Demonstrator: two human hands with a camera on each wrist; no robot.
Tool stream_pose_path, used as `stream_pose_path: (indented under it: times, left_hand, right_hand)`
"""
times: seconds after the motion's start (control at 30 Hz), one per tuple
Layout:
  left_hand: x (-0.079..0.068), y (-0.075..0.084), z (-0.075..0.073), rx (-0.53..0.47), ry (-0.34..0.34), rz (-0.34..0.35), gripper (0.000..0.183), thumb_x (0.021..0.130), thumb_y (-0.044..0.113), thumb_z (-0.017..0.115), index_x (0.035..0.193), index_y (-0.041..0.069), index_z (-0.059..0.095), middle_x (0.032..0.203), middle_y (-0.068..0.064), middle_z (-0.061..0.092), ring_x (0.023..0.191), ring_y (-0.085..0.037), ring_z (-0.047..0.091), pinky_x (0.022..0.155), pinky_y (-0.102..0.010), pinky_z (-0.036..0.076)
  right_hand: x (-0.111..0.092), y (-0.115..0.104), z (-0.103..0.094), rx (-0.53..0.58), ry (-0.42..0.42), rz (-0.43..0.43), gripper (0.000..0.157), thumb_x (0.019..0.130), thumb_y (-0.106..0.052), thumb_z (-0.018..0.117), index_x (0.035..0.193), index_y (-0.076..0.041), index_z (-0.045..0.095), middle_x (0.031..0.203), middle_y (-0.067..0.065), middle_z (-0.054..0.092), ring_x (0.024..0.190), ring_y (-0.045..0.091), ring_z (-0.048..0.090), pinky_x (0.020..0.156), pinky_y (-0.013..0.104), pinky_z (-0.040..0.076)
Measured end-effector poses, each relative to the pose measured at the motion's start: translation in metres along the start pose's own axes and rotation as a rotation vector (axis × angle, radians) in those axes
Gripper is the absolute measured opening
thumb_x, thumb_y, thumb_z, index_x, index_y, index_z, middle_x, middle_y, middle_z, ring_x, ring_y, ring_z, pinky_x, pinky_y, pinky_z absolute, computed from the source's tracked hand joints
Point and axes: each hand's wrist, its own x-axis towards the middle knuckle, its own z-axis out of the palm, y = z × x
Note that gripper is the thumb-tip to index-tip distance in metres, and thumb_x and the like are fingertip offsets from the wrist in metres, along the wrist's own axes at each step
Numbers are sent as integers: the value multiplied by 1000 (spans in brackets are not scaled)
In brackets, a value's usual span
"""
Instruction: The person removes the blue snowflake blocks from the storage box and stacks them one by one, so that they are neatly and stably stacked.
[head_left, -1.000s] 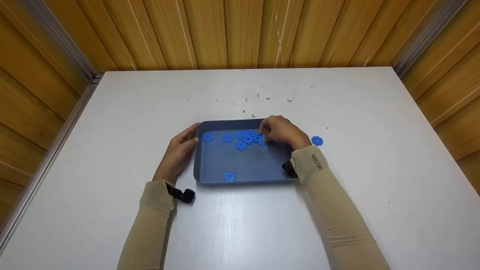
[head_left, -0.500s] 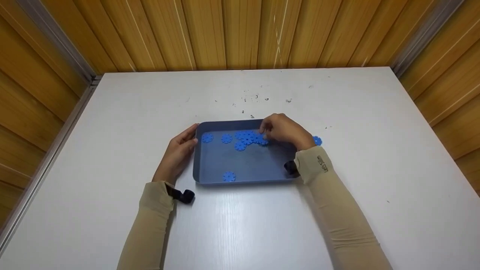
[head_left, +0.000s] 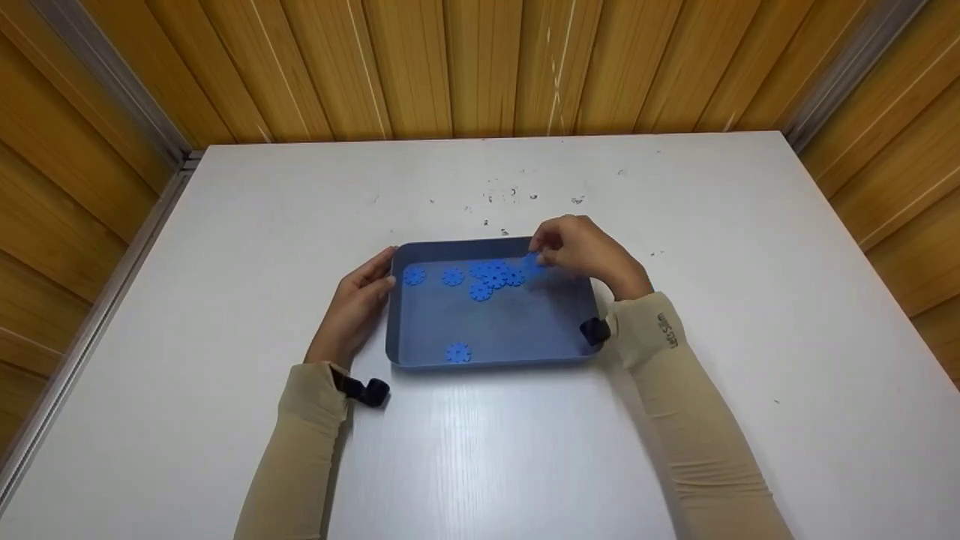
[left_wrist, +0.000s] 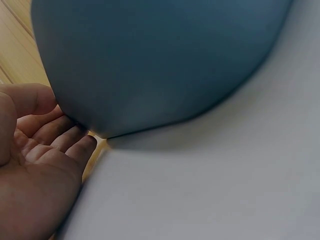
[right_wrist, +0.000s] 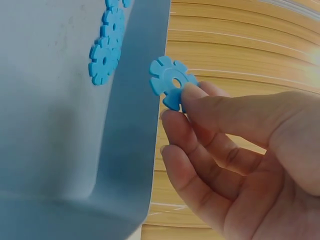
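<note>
A blue notched plastic disc with a hole in its middle is pinched between the thumb and finger of my right hand, raised at the tray's far right wall. In the head view that disc looks blurred. My left hand touches the outside of the left wall of the grey-blue tray, its fingers relaxed against it. More blue notched discs lie overlapping in a cluster along the far side of the tray floor. Single discs lie at the far left, beside it and near the front wall.
The tray stands on a white table with dark specks behind it. Yellow wood-look panels rise behind the table and at both sides. A black wrist camera sits by the left sleeve, another over the tray's right side.
My right hand has lifted a disc off the right end of the cluster and moved up and right. The loose disc on the table is now hidden by the right arm. My left hand stays put.
</note>
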Motion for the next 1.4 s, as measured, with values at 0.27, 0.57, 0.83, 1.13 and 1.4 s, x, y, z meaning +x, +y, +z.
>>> stream_pose_path:
  times: [0.27, 0.57, 0.83, 1.13, 1.4]
  left_hand:
    - [1, 0, 0, 25, 15, -8, 56, 95, -4, 47, 148, 6, 35, 157, -5, 30, 147, -13, 23, 120, -28, 20]
    - [-1, -1, -1, 14, 5, -6, 56, 95, -4, 46, 149, 6, 34, 157, -6, 30, 147, -14, 23, 120, -28, 21]
    - [-1, 0, 0, 8, -4, 4, 57, 94, -6, 45, 149, 5, 33, 158, -7, 29, 147, -15, 23, 119, -29, 22]
    - [1, 0, 0, 16, 9, -4, 57, 94, -5, 46, 149, 6, 34, 158, -6, 29, 147, -14, 24, 119, -28, 22]
    - [1, -1, -1, 1, 4, -6, 57, 94, -5, 47, 149, 5, 34, 158, -6, 30, 147, -14, 24, 119, -28, 23]
  right_hand:
    - [-8, 7, -6, 28, 59, 33, 13, 91, -5, 62, 103, -5, 68, 97, 10, 64, 82, 20, 55, 66, 28, 48]
    - [-19, 20, -10, 67, 175, 62, 15, 91, -7, 63, 105, -7, 69, 101, 12, 65, 90, 24, 59, 76, 30, 51]
    - [-30, 34, -13, 61, 268, 51, 18, 92, -8, 63, 109, -5, 67, 100, 13, 64, 89, 25, 59, 75, 30, 49]
    - [-42, 52, -13, 67, 344, 48, 19, 90, -11, 66, 108, -6, 68, 98, 11, 66, 84, 21, 61, 69, 23, 48]
    - [-49, 67, -13, 77, 354, 85, 20, 89, -12, 68, 108, -4, 68, 101, 13, 68, 86, 23, 64, 68, 17, 47]
